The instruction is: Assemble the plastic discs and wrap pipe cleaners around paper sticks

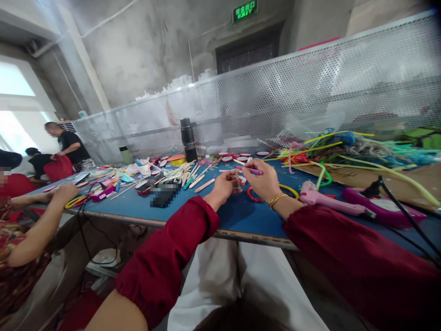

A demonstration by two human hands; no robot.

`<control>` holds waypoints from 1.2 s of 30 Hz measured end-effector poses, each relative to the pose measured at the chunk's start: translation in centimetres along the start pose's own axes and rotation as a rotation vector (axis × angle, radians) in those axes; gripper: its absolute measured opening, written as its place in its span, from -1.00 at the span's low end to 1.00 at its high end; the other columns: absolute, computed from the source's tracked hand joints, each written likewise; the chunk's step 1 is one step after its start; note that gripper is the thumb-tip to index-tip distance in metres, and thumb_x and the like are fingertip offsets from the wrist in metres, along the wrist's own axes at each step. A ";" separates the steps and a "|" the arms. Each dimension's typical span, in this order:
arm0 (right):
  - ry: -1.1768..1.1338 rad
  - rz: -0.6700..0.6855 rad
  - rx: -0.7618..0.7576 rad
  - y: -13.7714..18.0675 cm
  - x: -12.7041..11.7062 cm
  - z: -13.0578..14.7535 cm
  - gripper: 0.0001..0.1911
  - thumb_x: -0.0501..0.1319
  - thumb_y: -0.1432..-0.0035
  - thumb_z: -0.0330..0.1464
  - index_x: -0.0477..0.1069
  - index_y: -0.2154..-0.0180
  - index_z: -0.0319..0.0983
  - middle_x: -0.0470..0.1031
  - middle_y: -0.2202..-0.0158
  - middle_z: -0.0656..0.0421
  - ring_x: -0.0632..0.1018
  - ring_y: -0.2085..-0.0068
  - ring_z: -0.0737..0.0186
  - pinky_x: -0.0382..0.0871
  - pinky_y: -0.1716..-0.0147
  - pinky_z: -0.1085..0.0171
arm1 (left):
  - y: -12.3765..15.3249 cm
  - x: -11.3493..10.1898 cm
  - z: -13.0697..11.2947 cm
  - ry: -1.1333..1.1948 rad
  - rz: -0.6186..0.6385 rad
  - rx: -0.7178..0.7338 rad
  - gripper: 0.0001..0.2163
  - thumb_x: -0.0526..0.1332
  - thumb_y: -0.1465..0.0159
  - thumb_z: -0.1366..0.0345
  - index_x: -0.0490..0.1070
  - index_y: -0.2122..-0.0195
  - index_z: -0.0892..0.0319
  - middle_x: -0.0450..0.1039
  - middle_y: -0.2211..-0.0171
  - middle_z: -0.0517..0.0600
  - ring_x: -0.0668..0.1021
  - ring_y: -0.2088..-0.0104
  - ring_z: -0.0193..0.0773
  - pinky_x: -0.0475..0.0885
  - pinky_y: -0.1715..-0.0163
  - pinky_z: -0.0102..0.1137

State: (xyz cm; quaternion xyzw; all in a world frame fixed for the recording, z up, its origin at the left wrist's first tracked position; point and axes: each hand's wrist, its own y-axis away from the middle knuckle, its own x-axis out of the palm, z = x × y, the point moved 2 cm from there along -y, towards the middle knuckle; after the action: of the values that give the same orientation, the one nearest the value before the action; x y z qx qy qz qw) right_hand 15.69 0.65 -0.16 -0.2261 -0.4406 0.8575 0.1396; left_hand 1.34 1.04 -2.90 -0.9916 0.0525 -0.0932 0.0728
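Working over a blue surface (237, 219), two hands nearly meet in my head view, a little back from the near edge (248, 236). I see the left hand (223, 187) with fingers closed on a small tan piece (237, 180), which stands between the two hands above the surface. The right hand (261, 178), a gold bracelet (277, 200) at its wrist, pinches a purple stick (253, 170) pointed toward that piece; I cannot tell whether the two touch.

The widest stretch of blue I can see lies below the hands, running to the near edge and, on the left, up to a phone (164, 195). To the right, room is tight: a red ring (253, 198) lies just beneath the right hand, and a pink tool (330, 201) and a purple box (387, 209) lie beyond its wrist. Behind, loose sticks (182, 174) and a black bottle (188, 140) stand between the hands and a perforated screen (251, 103) at the back. A heap of coloured strips (330, 147) fills the far right. A co-worker's hand (65, 191) rests by the near edge, well apart at left.
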 end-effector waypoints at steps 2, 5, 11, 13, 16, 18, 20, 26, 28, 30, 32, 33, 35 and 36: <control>-0.004 0.001 -0.005 0.0 0.0 0.0 -0.91 0.23 -0.13 -0.30 0.44 0.41 -0.15 0.50 0.45 0.20 0.48 0.39 0.19 0.26 0.34 0.21 | 0.0 0.0 0.0 0.000 0.000 0.000 -0.73 0.27 -0.20 0.54 0.48 0.08 0.21 0.49 0.26 0.03 0.58 0.31 -0.29 0.55 0.28 -0.34; -0.006 0.005 0.000 0.0 0.0 0.1 -0.90 0.23 -0.13 -0.30 0.43 0.42 -0.15 0.50 0.46 0.20 0.47 0.40 0.19 0.26 0.35 0.21 | 0.1 0.0 -0.1 0.003 0.001 -0.003 -0.73 0.29 -0.19 0.54 0.48 0.09 0.21 0.49 0.26 0.03 0.57 0.31 -0.30 0.55 0.27 -0.35; -0.005 0.011 0.015 0.0 -0.1 0.3 -0.90 0.22 -0.14 -0.30 0.44 0.41 -0.15 0.51 0.45 0.19 0.48 0.40 0.18 0.27 0.35 0.20 | 0.2 -0.1 -0.1 -0.005 0.007 -0.002 -0.74 0.29 -0.19 0.52 0.48 0.09 0.19 0.50 0.29 0.02 0.59 0.29 -0.28 0.57 0.21 -0.30; -0.006 0.009 0.014 -0.1 -0.1 0.2 -0.92 0.23 -0.13 -0.30 0.44 0.40 -0.15 0.53 0.43 0.18 0.49 0.38 0.16 0.28 0.33 0.20 | 0.2 -0.1 -0.1 -0.007 0.006 -0.004 -0.74 0.29 -0.19 0.53 0.49 0.09 0.19 0.51 0.28 0.02 0.59 0.29 -0.27 0.57 0.21 -0.30; -0.011 0.005 0.019 -0.1 0.0 0.0 -0.93 0.23 -0.12 -0.31 0.46 0.37 -0.15 0.55 0.40 0.17 0.51 0.36 0.16 0.30 0.31 0.20 | 0.1 -0.2 -0.1 0.000 0.001 -0.008 -0.72 0.29 -0.18 0.56 0.49 0.10 0.20 0.51 0.26 0.03 0.60 0.28 -0.27 0.57 0.22 -0.30; -0.011 0.018 0.021 -0.1 0.1 -0.1 -0.93 0.23 -0.13 -0.30 0.47 0.36 -0.15 0.55 0.41 0.18 0.51 0.36 0.16 0.31 0.31 0.21 | 0.1 -0.2 0.0 0.009 -0.002 -0.009 -0.72 0.31 -0.17 0.56 0.49 0.11 0.20 0.51 0.26 0.02 0.60 0.29 -0.28 0.57 0.22 -0.29; -0.015 0.036 0.025 -0.1 0.2 -0.2 -0.91 0.24 -0.14 -0.29 0.48 0.36 -0.15 0.55 0.42 0.18 0.52 0.37 0.18 0.31 0.32 0.22 | 0.1 -0.2 0.0 0.015 -0.006 -0.010 -0.73 0.33 -0.16 0.55 0.49 0.12 0.19 0.51 0.27 0.02 0.60 0.31 -0.28 0.57 0.21 -0.28; -0.031 0.052 0.042 0.2 0.3 -0.1 -0.87 0.28 -0.12 -0.26 0.53 0.33 -0.16 0.60 0.38 0.17 0.55 0.36 0.17 0.32 0.34 0.23 | 0.0 -0.2 0.0 0.024 -0.028 -0.010 -0.72 0.30 -0.15 0.59 0.49 0.13 0.20 0.50 0.29 0.00 0.58 0.32 -0.30 0.57 0.23 -0.30; -0.028 0.050 0.031 0.2 0.2 -0.1 -0.87 0.27 -0.12 -0.26 0.54 0.33 -0.17 0.60 0.38 0.17 0.55 0.36 0.16 0.31 0.34 0.22 | -0.1 -0.2 0.1 0.028 -0.029 -0.008 -0.71 0.29 -0.15 0.59 0.49 0.12 0.20 0.50 0.29 0.00 0.59 0.33 -0.29 0.56 0.24 -0.30; -0.023 0.044 0.020 0.1 0.2 -0.1 -0.88 0.25 -0.12 -0.28 0.53 0.35 -0.17 0.58 0.40 0.17 0.53 0.37 0.17 0.30 0.34 0.22 | -0.2 -0.2 0.1 0.030 -0.024 -0.007 -0.71 0.29 -0.14 0.58 0.50 0.12 0.19 0.51 0.29 0.00 0.60 0.33 -0.28 0.56 0.25 -0.29; -0.019 0.036 0.014 0.1 0.2 -0.2 -0.89 0.23 -0.12 -0.30 0.51 0.36 -0.17 0.57 0.42 0.17 0.52 0.38 0.17 0.30 0.34 0.22 | -0.2 -0.3 0.1 0.029 -0.018 -0.007 -0.71 0.29 -0.13 0.57 0.51 0.13 0.19 0.51 0.29 0.01 0.60 0.33 -0.27 0.56 0.24 -0.29; -0.021 0.030 0.013 0.1 0.2 -0.2 -0.90 0.23 -0.12 -0.30 0.51 0.36 -0.17 0.56 0.42 0.17 0.52 0.38 0.17 0.31 0.33 0.22 | -0.1 -0.3 0.1 0.026 -0.015 -0.006 -0.71 0.29 -0.13 0.58 0.51 0.13 0.19 0.51 0.30 0.00 0.60 0.33 -0.28 0.56 0.24 -0.30; -0.029 0.012 0.011 0.1 0.2 -0.2 -0.91 0.23 -0.11 -0.30 0.48 0.35 -0.17 0.55 0.41 0.17 0.51 0.37 0.17 0.31 0.33 0.22 | 0.0 -0.2 0.0 0.013 -0.003 -0.009 -0.71 0.27 -0.13 0.59 0.50 0.14 0.20 0.50 0.32 0.00 0.58 0.34 -0.29 0.55 0.24 -0.31; -0.032 0.005 0.008 0.1 0.2 -0.2 -0.92 0.23 -0.11 -0.30 0.47 0.35 -0.16 0.54 0.41 0.17 0.50 0.38 0.18 0.31 0.33 0.22 | 0.1 -0.2 0.0 0.006 0.003 -0.011 -0.71 0.27 -0.14 0.60 0.50 0.13 0.20 0.49 0.34 0.00 0.57 0.34 -0.30 0.55 0.24 -0.31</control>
State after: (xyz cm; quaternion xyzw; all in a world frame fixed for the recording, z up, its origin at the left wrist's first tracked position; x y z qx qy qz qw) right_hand 15.61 0.83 -0.38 -0.2130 -0.4386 0.8631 0.1315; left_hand 1.11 1.00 -2.93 -0.9916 0.0545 -0.0959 0.0674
